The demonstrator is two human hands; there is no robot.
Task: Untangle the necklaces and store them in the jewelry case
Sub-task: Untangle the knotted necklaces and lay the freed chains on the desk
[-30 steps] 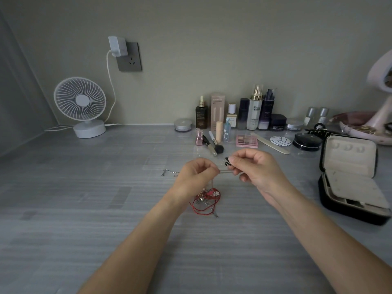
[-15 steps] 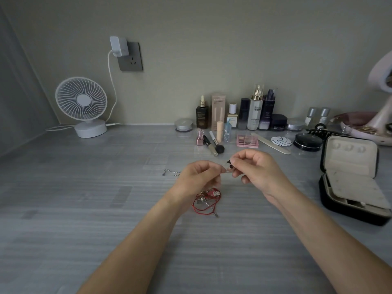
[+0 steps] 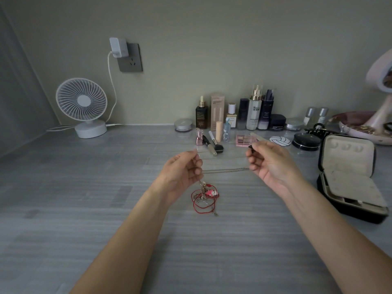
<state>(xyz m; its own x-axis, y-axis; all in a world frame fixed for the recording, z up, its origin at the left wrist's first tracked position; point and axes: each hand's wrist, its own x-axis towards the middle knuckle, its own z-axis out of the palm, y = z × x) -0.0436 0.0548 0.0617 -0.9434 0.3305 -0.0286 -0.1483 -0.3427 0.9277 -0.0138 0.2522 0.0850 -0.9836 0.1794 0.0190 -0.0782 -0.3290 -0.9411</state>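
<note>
Left hand: Your left hand [image 3: 182, 169] is raised above the table [image 3: 84, 198], fingers curled, thumb and forefinger pinching one end of a thin silver chain [image 3: 224, 170].
Right hand: Your right hand [image 3: 270, 164] is level with the left and apart from it, fingers curled, pinching the chain's other end. A small dark piece shows at its fingertips.
Chain: It spans the gap between your hands in two fine strands. A further strand drops from your left hand to the tangle [image 3: 204, 197].
Tangle: Red cord, metal links and a pink charm lie bunched on the table just below your left hand.
Jewelry case: The jewelry case [image 3: 347, 158] lies open, lid upright, right of your right hand and well apart from the tangle. Its contents cannot be made out.
Background: A white fan [image 3: 81, 99] and a row of cosmetics [image 3: 254, 111] stand by the wall.
</note>
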